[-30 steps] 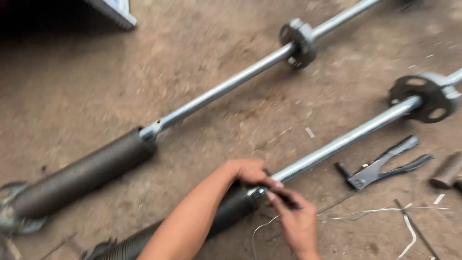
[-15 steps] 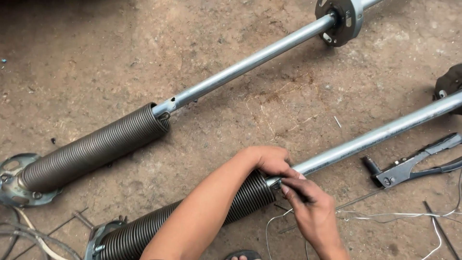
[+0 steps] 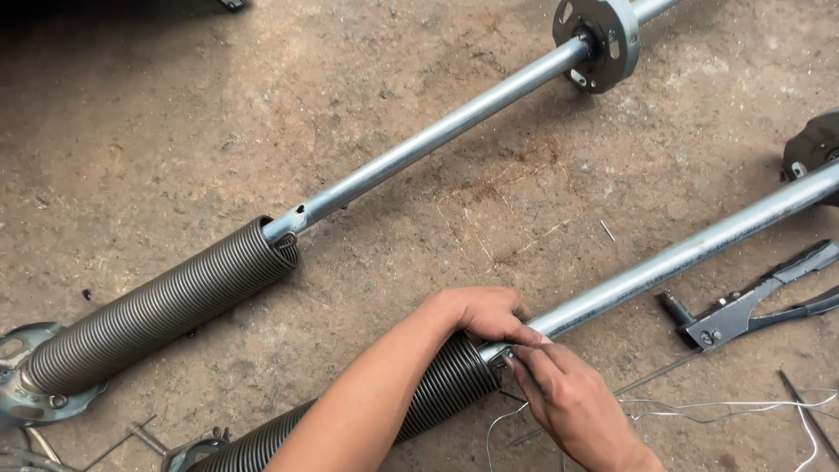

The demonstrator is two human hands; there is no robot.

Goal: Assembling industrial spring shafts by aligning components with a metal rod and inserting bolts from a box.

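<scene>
Lower centre of the frame: my left hand (image 3: 485, 315) clamps the near coil spring (image 3: 437, 389) where it meets its steel shaft (image 3: 682, 258), while my right hand (image 3: 568, 398) pinches thin wire (image 3: 699, 406) there. Heavy, stiff steel, I judge; best gripped at the coil's end.

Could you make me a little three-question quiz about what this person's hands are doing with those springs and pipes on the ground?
1. True or false: the left hand rests where the near spring meets its pipe.
2. What lies right of the hands? A) rivet tool B) hammer C) drill
3. How many coil springs show?

Key: 1 true. 2 A. 3 two: the near one and the far spring. The right hand pinches something small at the joint.
</scene>
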